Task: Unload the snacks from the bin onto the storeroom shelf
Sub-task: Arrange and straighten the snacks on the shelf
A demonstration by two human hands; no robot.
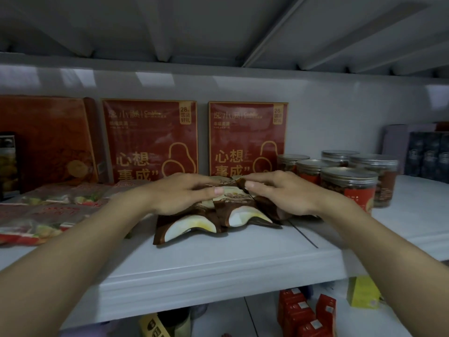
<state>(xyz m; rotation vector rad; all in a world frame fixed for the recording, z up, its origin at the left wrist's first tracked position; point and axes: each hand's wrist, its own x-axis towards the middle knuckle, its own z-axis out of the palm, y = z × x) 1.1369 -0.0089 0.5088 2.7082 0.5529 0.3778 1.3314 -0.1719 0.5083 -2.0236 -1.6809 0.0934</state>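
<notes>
Several brown snack packets (218, 218) with a pale coconut picture lie in a small pile on the white shelf (218, 263), in its middle. My left hand (179, 195) lies over the pile's left side, thumb and fingers curled on the top packets. My right hand (281, 193) covers the right side and pinches a brown packet corner between thumb and fingers. The two hands almost meet above the pile. The bin is not in view.
Two red boxes (150, 142) stand against the back wall, an orange box (48, 139) at the left. Red and green packets (46, 215) lie flat at the left. Several lidded jars (349, 183) stand right of the pile. Red cartons (306, 314) sit on the lower shelf.
</notes>
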